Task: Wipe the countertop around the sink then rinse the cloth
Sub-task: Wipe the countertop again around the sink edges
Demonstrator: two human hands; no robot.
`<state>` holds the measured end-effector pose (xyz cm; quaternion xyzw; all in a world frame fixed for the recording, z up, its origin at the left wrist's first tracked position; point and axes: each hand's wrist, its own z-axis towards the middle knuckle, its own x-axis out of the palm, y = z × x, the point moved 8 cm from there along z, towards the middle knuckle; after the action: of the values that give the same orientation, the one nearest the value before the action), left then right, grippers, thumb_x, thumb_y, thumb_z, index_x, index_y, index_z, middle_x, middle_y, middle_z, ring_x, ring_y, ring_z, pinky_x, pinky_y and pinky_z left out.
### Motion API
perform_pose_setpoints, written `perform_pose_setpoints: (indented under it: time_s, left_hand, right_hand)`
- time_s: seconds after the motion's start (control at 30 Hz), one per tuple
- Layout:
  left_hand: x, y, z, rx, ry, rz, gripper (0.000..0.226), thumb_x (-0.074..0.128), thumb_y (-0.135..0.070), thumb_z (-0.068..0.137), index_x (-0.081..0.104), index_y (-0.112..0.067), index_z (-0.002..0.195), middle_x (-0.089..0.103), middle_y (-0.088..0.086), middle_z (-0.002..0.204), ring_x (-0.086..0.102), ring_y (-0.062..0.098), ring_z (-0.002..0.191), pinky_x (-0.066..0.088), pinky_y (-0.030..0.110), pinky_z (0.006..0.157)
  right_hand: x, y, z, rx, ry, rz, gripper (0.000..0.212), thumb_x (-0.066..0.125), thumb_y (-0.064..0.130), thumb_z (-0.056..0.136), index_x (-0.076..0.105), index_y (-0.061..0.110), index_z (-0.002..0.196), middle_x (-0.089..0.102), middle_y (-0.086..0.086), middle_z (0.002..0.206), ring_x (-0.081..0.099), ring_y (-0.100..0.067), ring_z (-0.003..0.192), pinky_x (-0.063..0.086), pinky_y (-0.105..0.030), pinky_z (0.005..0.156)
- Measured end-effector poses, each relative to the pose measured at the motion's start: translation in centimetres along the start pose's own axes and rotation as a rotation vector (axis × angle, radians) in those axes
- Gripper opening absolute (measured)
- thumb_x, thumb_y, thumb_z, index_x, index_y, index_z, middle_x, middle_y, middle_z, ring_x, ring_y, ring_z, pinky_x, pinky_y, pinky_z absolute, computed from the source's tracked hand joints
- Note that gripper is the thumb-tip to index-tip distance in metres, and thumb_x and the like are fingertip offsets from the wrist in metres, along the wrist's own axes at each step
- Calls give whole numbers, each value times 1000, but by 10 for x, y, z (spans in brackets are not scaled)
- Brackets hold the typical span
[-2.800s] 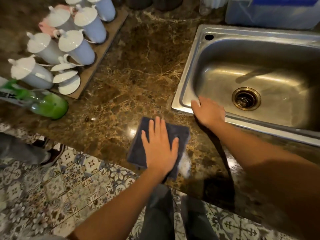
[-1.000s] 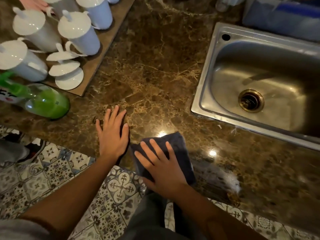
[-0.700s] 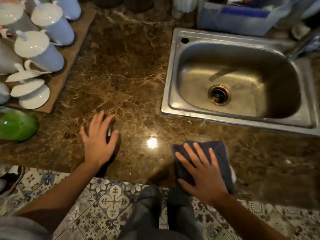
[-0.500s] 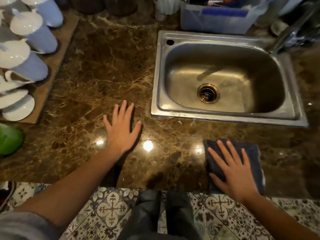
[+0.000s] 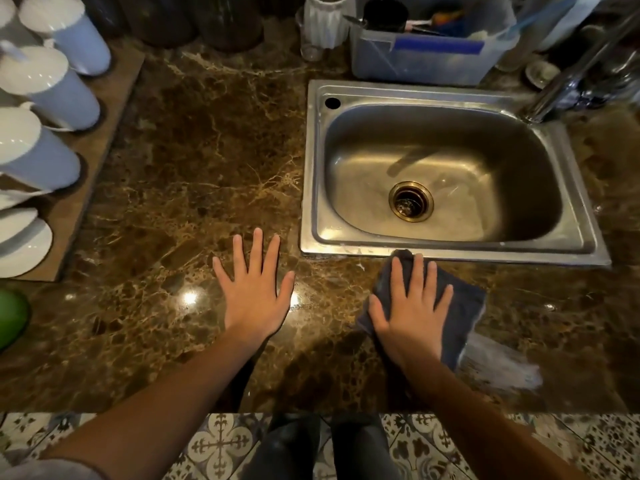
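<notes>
A dark blue-grey cloth [image 5: 464, 306] lies flat on the brown marble countertop [image 5: 207, 150], just in front of the steel sink [image 5: 313, 168]. Its far corner touches the sink's front rim. My right hand [image 5: 412, 306] presses down on the cloth with fingers spread. My left hand [image 5: 254, 292] rests flat and empty on the counter, left of the cloth and near the sink's front left corner. A wet streak [image 5: 498, 365] shines on the counter to the right of the cloth. The faucet [image 5: 571, 74] rises at the sink's back right corner.
Several white-lidded blue cups [image 5: 52, 84] stand on a brown board [image 5: 90, 174] at the left. A green bottle [image 5: 10, 317] lies at the far left edge. A plastic bin [image 5: 426, 60] with utensils and a white ribbed vase [image 5: 325, 19] stand behind the sink. The counter's front edge runs just below my wrists.
The cloth passed from my left hand to my right, which swept it right along the counter front. It has now come back left and up to the sink rim, leaving a wet streak.
</notes>
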<state>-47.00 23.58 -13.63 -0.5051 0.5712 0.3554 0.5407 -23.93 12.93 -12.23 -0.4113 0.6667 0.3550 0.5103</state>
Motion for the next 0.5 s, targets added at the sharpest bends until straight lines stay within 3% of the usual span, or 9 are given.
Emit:
perform_pose_setpoints:
  time_s: [0.13,0.33,0.5]
  left_hand:
    - [0,-1,0,0,9,-4,68,9,-58,94,9,-28,154,0,1,162,-4,33,148,-1,64,113]
    - [-3,-2,-1,-5,-2,-26,70,9,-60,91,14,-30,154,6,0,163,-1,31,148,-1,63,112]
    - [-3,-2,2,-17,2,-52,71,12,-62,89,18,-32,153,7,-3,162,-1,26,149,0,61,113]
  right_hand:
    - [1,26,-1,-73,-91,-8,71,30,54,89,32,17,150,23,-19,157,17,-39,145,10,-60,111]
    - [10,80,-13,-430,-62,27,67,33,56,92,25,29,152,12,-9,162,5,-32,148,8,-60,112]
    - [19,71,-40,-732,2,8,66,34,56,92,22,32,152,9,-4,162,0,-29,149,-3,-56,114]
